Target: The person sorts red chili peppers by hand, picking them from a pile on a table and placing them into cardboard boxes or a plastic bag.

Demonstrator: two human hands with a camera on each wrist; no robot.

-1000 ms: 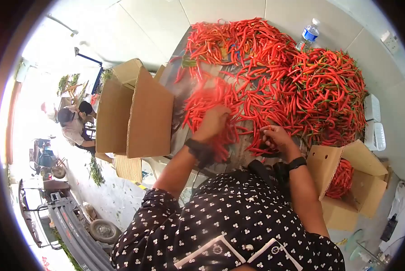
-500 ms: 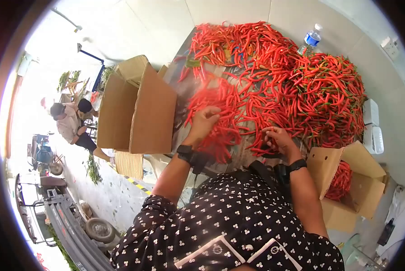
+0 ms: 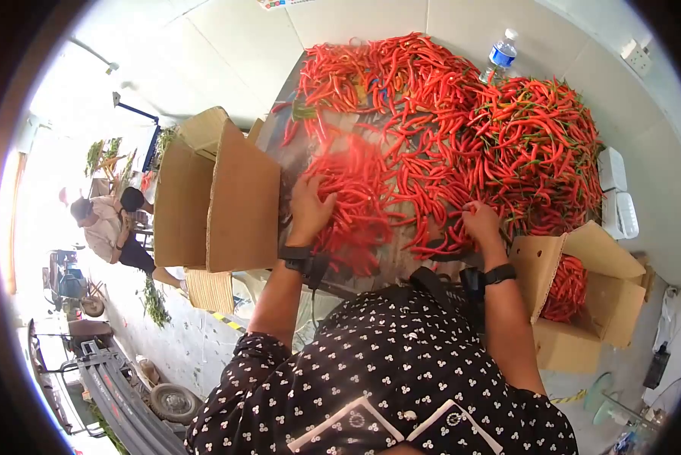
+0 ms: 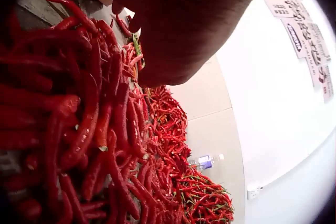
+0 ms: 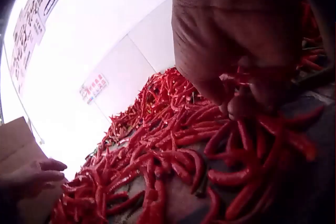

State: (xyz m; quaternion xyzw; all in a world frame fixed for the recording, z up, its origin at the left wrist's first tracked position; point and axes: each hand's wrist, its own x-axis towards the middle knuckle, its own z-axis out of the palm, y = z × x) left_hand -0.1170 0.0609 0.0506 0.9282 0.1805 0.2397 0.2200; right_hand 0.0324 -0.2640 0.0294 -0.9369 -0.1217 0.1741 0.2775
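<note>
Hands at a sorting table, head and wrist views. My left hand [image 3: 310, 216] rests at the left margin of the loose red peppers [image 3: 355, 182], thumb spread well away from the fingers; the wide grip suits a slippery bunch better than a single pod. My right hand [image 3: 482, 222] bends its fingers down over peppers at the near side of the spread; whether a pod lies between the fingertips I cannot tell. The taller heap [image 3: 541, 144], green stems showing, stands far right, apparently banked there to leave the middle of the table [image 3: 298, 158] for handling. A large carton [image 3: 245, 205] stands just left and a smaller carton [image 3: 621, 299], red peppers inside, near right, each presumably set within my reach.

The pods are slender and curved, and share no common axis. Those between my hands point in mixed directions; a stray pepper [image 3: 288, 133] at far left runs roughly near to far. Beneath my left hand, blur in the head view hides individual directions.
</note>
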